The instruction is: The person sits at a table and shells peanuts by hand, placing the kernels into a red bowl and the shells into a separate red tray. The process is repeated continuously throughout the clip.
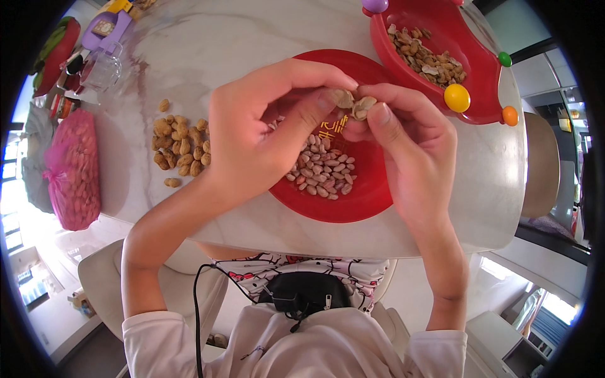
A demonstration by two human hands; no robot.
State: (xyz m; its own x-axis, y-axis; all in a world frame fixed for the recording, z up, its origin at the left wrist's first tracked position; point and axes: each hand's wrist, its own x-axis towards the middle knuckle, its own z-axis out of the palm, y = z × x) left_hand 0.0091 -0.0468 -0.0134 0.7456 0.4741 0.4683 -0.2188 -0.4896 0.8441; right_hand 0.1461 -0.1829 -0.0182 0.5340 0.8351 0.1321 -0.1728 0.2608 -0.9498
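Observation:
Above a red plate [345,208], my left hand [264,127] pinches one piece of a split peanut shell [345,98] between thumb and forefinger. Its other piece, a peanut shell half [364,107], is between the thumb and fingers of my right hand [411,137]. The two pieces are close together, and I cannot tell whether a kernel is inside. Below them, a heap of shelled peanut kernels [326,167] lies on the plate, partly hidden by my left hand. Left of that hand is a pile of unshelled peanuts [182,141] on the marble-look table [198,42].
A red dish with coloured ball knobs [482,61] holds empty peanut shells [430,59] at the upper right. On the left stand a pink plastic bag of peanuts [75,175], a glass pitcher [101,71] and a purple container [106,28]. A black cable [196,307] runs beside my body.

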